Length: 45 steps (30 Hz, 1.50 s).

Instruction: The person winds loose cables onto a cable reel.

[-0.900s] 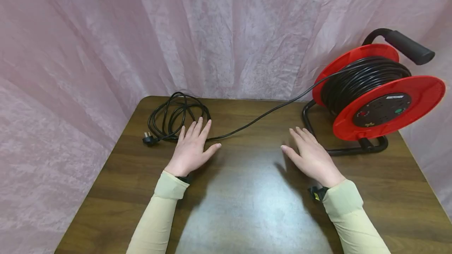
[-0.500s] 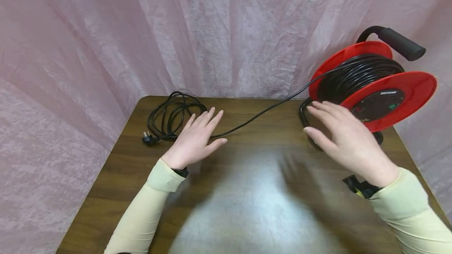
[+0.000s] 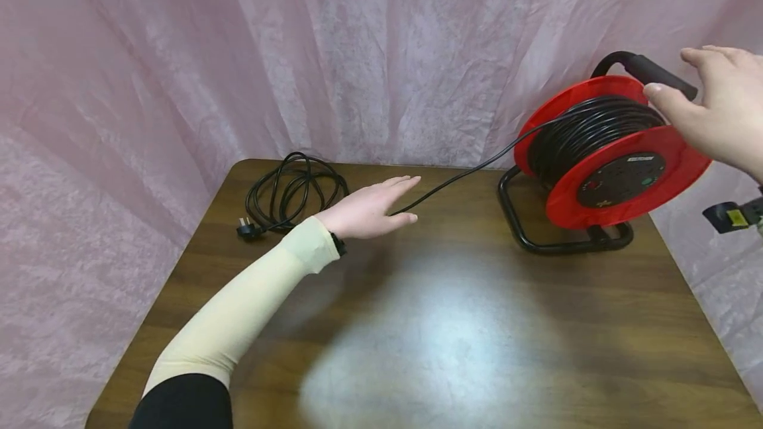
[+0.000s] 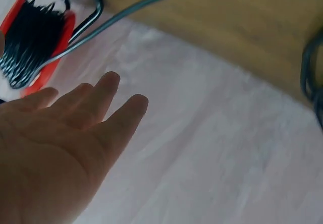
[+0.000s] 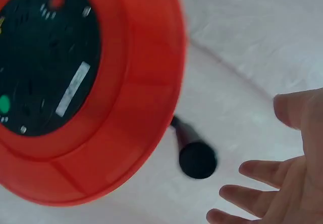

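Observation:
A red cable reel point(image 3: 622, 151) wound with black cable stands at the table's right side on a black tube frame, its black handle point(image 3: 658, 75) at the top. My right hand point(image 3: 724, 104) is raised beside that handle, fingers spread and holding nothing. In the right wrist view, a gap shows between the fingers and the handle's end point(image 5: 198, 159). My left hand point(image 3: 372, 209) hovers over the middle back of the table, fingers straight, near the black cable point(image 3: 453, 179) that runs from the reel. Loose coils point(image 3: 298, 190) of this cable lie at the back left, ending in a three-pin plug point(image 3: 249, 229).
The brown wooden table point(image 3: 477, 323) reflects a bright patch of light near its middle. A pink curtain point(image 3: 369, 58) hangs close behind the table's back edge and continues along both sides.
My right hand has risen and moved right, from above the table to beside the reel's handle. The left hand has shifted right, away from the coils. Reel and cable stay where they were.

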Motion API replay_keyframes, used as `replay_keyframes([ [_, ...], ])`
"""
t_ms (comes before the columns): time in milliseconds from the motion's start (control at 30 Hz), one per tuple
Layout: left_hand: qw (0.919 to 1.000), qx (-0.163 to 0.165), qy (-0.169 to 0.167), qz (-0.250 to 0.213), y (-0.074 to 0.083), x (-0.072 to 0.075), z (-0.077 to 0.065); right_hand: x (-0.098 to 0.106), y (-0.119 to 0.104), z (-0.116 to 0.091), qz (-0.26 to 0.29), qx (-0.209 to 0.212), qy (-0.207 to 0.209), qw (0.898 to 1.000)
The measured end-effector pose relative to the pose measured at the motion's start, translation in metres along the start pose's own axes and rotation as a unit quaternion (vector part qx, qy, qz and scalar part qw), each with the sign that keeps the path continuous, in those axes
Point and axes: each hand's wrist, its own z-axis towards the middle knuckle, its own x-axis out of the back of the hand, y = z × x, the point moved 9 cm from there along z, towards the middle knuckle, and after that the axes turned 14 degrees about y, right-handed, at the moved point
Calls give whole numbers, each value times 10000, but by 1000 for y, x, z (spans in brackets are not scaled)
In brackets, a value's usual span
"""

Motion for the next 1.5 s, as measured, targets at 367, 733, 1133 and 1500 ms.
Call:
replay_keyframes([
  [367,9918,1219,-378,16,-25,-51,14,-39,22,32,-227,-445,-1718,9839],
  [733,9895,993,-129,1047,-36,-68,22,-55,33,35,91,-557,-1926,9797],
  [1133,9925,762,162,942,-46,-67,20,-55,18,35,244,-385,-1834,9820],
  [1500,9899,858,59,1131,-60,-64,-5,-57,-27,23,907,-381,-2242,9696],
])
